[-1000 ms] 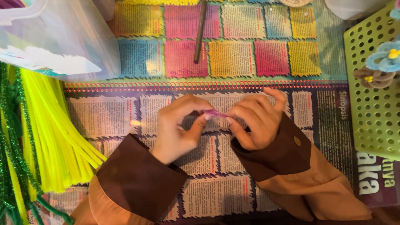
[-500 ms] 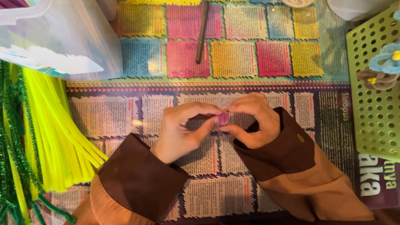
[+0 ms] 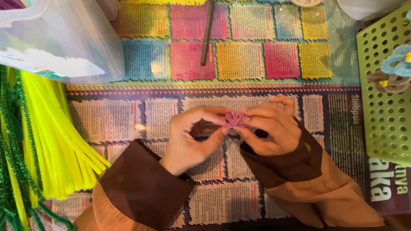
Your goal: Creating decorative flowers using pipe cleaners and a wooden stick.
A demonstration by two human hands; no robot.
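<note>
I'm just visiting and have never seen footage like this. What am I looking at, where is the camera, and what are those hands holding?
There is no machine here: these are a person's two bare hands, filmed by a camera worn on their head and looking down. The left hand and right hand pinch a small pink fuzzy flower shape between their fingertips. Underneath lies printed newspaper with coloured blocks. To the left are a bundle of yellow fuzzy stems and green tinsel stems, with a clear plastic box above. A brown stick lies at the top, and a green perforated tray sits on the right.
</note>
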